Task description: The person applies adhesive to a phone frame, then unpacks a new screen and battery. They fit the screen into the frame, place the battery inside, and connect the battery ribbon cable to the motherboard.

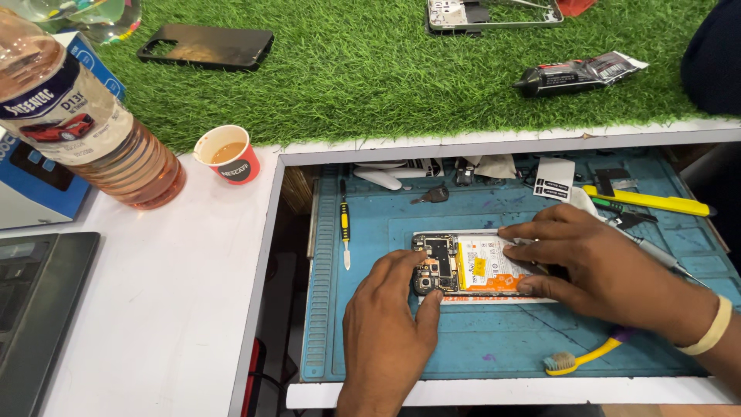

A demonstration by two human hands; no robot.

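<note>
An opened phone [471, 266], its circuit board and battery showing, lies on the blue work mat [494, 340]. The left hand [390, 324] presses fingertips on the board end, its grip loose and holding nothing. The right hand [594, 266] lies spread across the battery end, fingers flat. A yellow toothbrush [583, 357] rests nearby, and a screwdriver [345, 224] lies left of the phone.

Bright, even light is falling across the bench. A strip of green artificial turf [370, 85] is covering the raised shelf well beyond the fingers. A blue ribbed rubber work mat [494, 340] is lying directly beneath the fingers, inside a recessed white-framed tray [266, 255]. A flat white laminate tabletop [162, 293] is extending left of the fingers.
</note>
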